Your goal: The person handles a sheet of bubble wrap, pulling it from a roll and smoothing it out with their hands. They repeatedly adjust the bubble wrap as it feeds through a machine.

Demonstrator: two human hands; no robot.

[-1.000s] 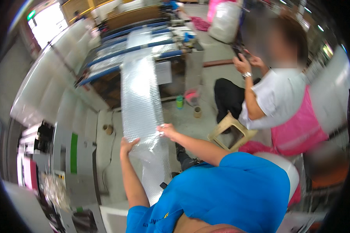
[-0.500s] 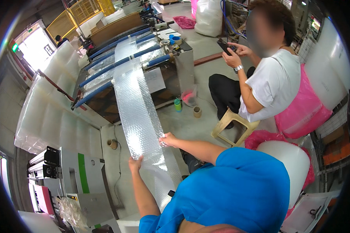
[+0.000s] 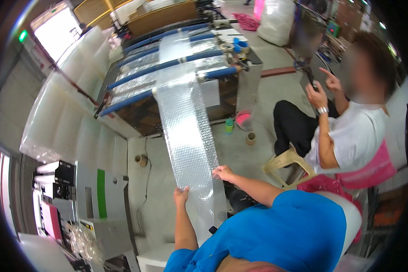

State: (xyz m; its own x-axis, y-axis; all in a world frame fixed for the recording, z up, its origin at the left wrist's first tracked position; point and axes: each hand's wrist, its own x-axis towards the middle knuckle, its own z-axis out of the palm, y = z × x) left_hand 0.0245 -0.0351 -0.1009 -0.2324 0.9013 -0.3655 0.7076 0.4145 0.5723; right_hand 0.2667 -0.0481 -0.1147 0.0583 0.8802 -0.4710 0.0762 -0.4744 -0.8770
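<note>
Your left hand (image 3: 181, 196) and right hand (image 3: 224, 173) have fingers grasping opposite edges of the bubble wrap (image 3: 189, 140) in front of the rollers (image 3: 127, 104), probably so it hangs flat

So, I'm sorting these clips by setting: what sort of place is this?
Probably a workshop or factory floor dealing in packing material. A long bubble-wrap strip stretches from a blue-roller machine, and large translucent bundles stand along the left side.
</note>
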